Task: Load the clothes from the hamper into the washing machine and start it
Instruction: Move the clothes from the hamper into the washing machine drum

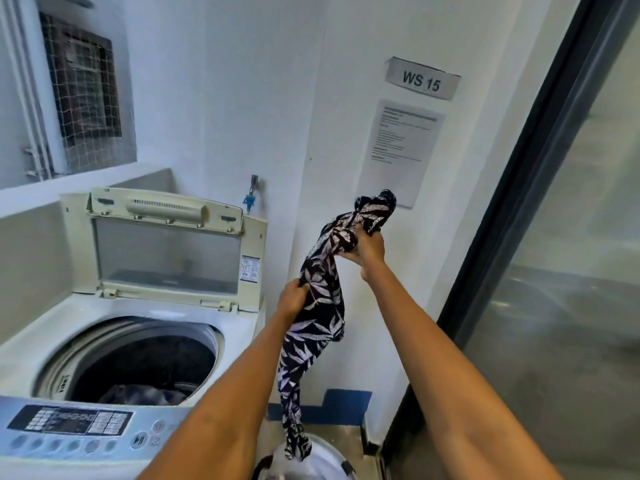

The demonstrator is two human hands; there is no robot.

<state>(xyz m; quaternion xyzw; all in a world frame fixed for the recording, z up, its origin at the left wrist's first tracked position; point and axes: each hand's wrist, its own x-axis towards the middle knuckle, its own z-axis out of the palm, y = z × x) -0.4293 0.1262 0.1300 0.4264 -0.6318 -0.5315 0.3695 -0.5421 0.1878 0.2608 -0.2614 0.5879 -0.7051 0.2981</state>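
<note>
A long dark garment with a white leaf print (320,317) hangs in the air to the right of the washing machine (114,317). My right hand (369,249) grips its bunched top end up high. Lower down, my left hand (293,299) grips its middle. The garment's tail trails down into the white hamper (332,460) at the bottom edge. The top-loading machine's lid (166,244) stands raised, and dark clothes (145,393) lie in the drum. Its control panel (72,426) faces me at the lower left.
A white wall with a "WS 15" sign (422,79) and a printed notice (398,150) rises behind the garment. A tap (252,194) sits on the wall behind the machine. A dark-framed glass door (554,237) stands at the right. A netted window (83,81) is up left.
</note>
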